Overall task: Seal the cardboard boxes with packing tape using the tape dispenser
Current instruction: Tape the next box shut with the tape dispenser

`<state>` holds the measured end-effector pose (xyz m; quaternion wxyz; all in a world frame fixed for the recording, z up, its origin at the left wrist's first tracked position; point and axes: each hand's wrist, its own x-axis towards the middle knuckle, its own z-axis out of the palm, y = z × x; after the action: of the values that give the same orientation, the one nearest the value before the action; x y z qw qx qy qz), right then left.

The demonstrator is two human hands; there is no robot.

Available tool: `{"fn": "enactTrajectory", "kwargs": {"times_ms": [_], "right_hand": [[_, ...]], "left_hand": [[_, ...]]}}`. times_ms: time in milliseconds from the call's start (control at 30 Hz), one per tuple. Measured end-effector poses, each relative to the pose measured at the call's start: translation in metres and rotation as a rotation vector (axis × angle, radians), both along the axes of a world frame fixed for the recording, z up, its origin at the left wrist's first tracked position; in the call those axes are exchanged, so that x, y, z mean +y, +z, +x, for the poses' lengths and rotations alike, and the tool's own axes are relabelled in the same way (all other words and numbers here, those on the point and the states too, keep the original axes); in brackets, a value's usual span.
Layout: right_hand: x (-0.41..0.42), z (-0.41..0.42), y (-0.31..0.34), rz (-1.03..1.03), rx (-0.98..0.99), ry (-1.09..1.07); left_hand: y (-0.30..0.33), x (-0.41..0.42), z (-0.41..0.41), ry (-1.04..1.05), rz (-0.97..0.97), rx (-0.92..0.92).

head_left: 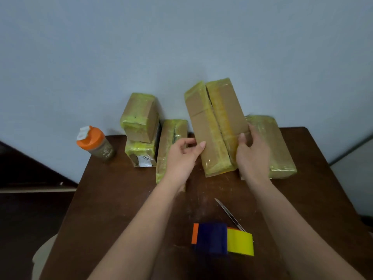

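Two hands steady a long box [216, 128] at frame centre, tilted up so its open seam faces the camera: left hand [181, 156] pinches its left edge, right hand [252, 156] curls round the right side. Tape dispenser [222, 238] lies lower centre — within reach, untouched — beside scissors [230, 215].

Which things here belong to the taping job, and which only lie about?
For the job:
- tall cardboard box, held by left hand and right hand
- other taped boxes
- tape dispenser

Lying about:
- shaker bottle
- scissors, possibly for cutting tape
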<state>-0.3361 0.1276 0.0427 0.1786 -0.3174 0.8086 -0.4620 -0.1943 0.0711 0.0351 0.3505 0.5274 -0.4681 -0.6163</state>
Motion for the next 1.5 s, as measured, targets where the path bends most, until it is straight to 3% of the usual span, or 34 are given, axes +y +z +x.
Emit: {"fn": "enactTrajectory", "kwargs": {"times_ms": [200, 367, 533, 767, 1000, 1100, 1167, 1267, 1400, 1500], "right_hand": [[0.037, 0.054, 0.03, -0.069, 0.069, 0.123], [0.058, 0.088, 0.029, -0.099, 0.134, 0.518], [0.061, 0.129, 0.025, 0.045, 0.208, 0.736], [0.07, 0.182, -0.01, 0.113, 0.1, 0.869], [0.075, 0.201, -0.069, 0.27, 0.177, 0.854], [0.077, 0.195, -0.08, 0.289, 0.148, 0.806], [0.077, 0.189, -0.082, 0.283, 0.139, 0.786], [0.078, 0.176, -0.083, 0.267, 0.119, 0.812], [0.078, 0.144, -0.074, 0.295, 0.222, 0.816], [0.081, 0.108, -0.07, 0.424, 0.339, 0.842]], "left_hand": [[0.042, 0.037, 0.064, 0.078, -0.034, 0.008], [0.045, 0.072, 0.12, 0.156, -0.024, -0.078], [0.026, 0.108, 0.167, 0.312, 0.039, -0.086], [-0.008, 0.147, 0.223, 0.352, 0.244, -0.233], [-0.033, 0.168, 0.233, 0.277, 0.483, -0.278], [-0.042, 0.172, 0.24, 0.222, 0.31, -0.567], [-0.05, 0.17, 0.247, 0.253, -0.025, -0.862], [-0.06, 0.163, 0.25, 0.143, -0.526, -0.933], [-0.079, 0.15, 0.242, -0.243, -0.564, -0.998], [-0.09, 0.149, 0.235, -0.314, -0.533, -1.142]]}}
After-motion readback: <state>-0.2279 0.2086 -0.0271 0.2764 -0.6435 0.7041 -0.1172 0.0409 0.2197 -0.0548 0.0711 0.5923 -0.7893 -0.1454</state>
